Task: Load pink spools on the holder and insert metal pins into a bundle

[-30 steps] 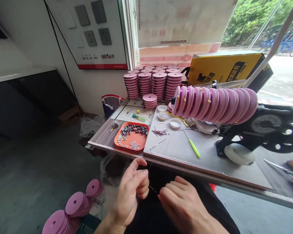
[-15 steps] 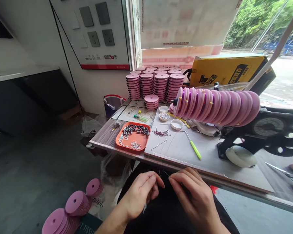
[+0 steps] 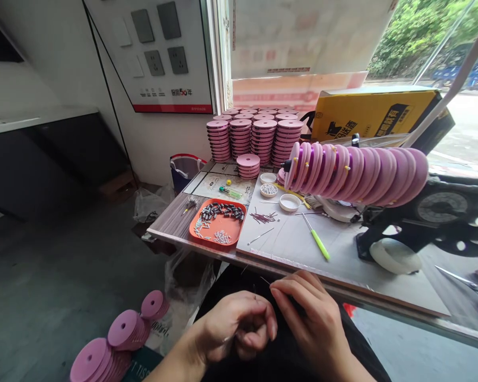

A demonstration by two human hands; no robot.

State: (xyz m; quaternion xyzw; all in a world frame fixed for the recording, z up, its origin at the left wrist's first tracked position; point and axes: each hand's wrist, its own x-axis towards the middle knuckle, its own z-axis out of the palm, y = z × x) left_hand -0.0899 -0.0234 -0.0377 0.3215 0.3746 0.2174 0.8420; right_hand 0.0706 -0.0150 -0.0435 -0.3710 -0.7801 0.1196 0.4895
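Above my dark-clothed lap, both hands are close together just in front of the table edge. My left hand [image 3: 242, 326] is closed, its fingers curled inward; a short thin strand rises at its knuckles, and whatever the fingers hold is hidden. My right hand [image 3: 313, 313] is closed in a pinch, and a thin needle-like strand [image 3: 265, 280] sticks out from its fingertips. An orange tray [image 3: 218, 241] with black cylindrical pieces [image 3: 209, 211] and small silvery parts [image 3: 222, 237] lies beyond my left hand. Past my right hand is a green-handled hook tool [image 3: 319, 244] on a pale board.
Pink spools [image 3: 354, 172] line a rod on a black machine [image 3: 442, 207] at right. More pink spools [image 3: 264, 138] are stacked at the back, others [image 3: 123, 329] on the floor side. White dishes [image 3: 290, 202], dark thin sticks [image 3: 264, 216] and scissors [image 3: 462, 280] lie about.
My left hand has turned and its fingers have curled in, moving slightly right and down towards my right hand. The right hand keeps its pinch almost in place.
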